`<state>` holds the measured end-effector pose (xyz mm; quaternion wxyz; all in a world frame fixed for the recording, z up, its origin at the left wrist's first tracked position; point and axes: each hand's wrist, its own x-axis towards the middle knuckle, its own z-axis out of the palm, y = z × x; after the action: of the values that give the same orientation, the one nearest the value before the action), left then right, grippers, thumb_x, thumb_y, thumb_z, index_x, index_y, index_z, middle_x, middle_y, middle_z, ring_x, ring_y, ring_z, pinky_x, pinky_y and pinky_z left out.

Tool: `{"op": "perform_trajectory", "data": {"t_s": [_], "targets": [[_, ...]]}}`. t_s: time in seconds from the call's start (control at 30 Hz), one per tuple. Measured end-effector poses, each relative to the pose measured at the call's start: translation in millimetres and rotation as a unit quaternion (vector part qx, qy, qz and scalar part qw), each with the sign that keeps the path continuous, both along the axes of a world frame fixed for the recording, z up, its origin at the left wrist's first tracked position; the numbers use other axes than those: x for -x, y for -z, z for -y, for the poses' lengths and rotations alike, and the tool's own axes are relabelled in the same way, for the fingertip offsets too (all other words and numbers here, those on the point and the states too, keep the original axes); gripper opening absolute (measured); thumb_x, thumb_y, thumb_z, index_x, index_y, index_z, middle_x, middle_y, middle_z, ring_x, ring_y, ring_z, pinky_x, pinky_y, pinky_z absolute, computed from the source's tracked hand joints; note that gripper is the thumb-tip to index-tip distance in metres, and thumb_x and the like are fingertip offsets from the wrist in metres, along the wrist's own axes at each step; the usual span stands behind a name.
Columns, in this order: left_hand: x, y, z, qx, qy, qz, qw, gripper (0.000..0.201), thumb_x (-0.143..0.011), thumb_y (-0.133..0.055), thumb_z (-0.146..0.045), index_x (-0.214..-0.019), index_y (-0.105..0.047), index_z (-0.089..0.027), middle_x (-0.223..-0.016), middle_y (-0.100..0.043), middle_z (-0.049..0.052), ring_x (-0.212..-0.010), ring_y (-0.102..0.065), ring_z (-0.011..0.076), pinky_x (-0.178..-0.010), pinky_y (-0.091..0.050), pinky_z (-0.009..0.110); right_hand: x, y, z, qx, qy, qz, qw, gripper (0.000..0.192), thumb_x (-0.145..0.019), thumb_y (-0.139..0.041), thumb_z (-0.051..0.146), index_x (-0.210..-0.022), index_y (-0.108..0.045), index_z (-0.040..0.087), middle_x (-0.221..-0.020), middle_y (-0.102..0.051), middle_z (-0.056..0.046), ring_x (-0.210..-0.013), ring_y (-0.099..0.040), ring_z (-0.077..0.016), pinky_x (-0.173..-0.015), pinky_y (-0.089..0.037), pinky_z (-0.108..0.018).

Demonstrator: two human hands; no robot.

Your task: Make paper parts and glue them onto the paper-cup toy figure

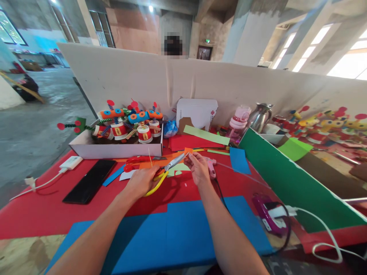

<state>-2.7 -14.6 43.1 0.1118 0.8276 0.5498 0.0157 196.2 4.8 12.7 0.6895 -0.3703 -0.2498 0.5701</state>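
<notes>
In my left hand [143, 179] is a pair of scissors [174, 162] with yellow handles, its metal blades pointing up and to the right. My right hand [198, 168] pinches a small piece of orange paper [188, 151] right at the blade tips. Whether the blades have cut into it is too small to tell. Below the blades lie light green paper scraps [178, 168] on the red table covering [177, 193]. A pink glue gun [211, 167] rests just right of my right hand, partly hidden by it.
A white box [116, 150] of paper-cup figures stands at the back left, behind a black phone [89, 181]. Blue sheets [149, 236] cover the near edge. To the right are a green-sided box [286, 183], a purple power socket [269, 215] and cables. A white partition [129, 76] rises behind.
</notes>
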Motion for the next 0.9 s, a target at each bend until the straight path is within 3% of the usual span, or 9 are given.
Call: {"op": "perform_trajectory", "data": {"t_s": [0.43, 0.63, 0.73, 0.9], "targets": [[4, 3.7, -2, -0.003, 0.007, 0.014, 1.0, 0.028, -0.09, -0.042, -0.038, -0.105, -0.058, -0.02, -0.087, -0.071, 0.008, -0.08, -0.066, 0.0247, -0.056, -0.035, 0.026, -1, -0.2, 0, 0.001, -0.003, 0.015, 1.0, 0.031, -0.053, -0.083, 0.033, -0.067, -0.059, 0.02, -0.061, -0.064, 0.005, -0.056, -0.06, -0.0095, -0.059, -0.051, -0.022], [5, 7.3, -3, -0.024, 0.001, -0.033, 0.999, 0.032, -0.089, -0.042, -0.041, -0.109, -0.058, -0.022, -0.088, -0.071, 0.01, -0.081, -0.067, 0.0261, -0.059, -0.039, 0.027, -14, -0.2, -5, -0.042, 0.048, 0.162, 0.985, 0.019, -0.061, -0.076, 0.034, -0.071, -0.067, 0.02, -0.066, -0.064, 0.004, -0.055, -0.052, -0.0079, -0.052, -0.043, -0.02], [5, 8.9, -4, -0.025, 0.007, -0.033, 0.999, 0.032, -0.09, -0.04, -0.041, -0.109, -0.057, -0.022, -0.089, -0.071, 0.009, -0.082, -0.067, 0.0257, -0.06, -0.04, 0.027, -17, 0.2, -6, -0.037, 0.046, 0.174, 0.983, 0.018, -0.061, -0.076, 0.033, -0.069, -0.067, 0.019, -0.058, -0.06, 0.005, -0.048, -0.047, -0.0065, -0.048, -0.039, -0.02], [6, 10.2, -5, -0.021, -0.003, -0.036, 0.999, 0.031, -0.088, -0.044, -0.039, -0.111, -0.056, -0.023, -0.088, -0.071, 0.01, -0.083, -0.067, 0.0284, -0.061, -0.04, 0.029, -14, -0.1, -3, -0.025, 0.018, 0.135, 0.99, 0.023, -0.06, -0.08, 0.033, -0.072, -0.066, 0.019, -0.056, -0.062, 0.005, -0.051, -0.057, -0.0088, -0.055, -0.049, -0.022]]}}
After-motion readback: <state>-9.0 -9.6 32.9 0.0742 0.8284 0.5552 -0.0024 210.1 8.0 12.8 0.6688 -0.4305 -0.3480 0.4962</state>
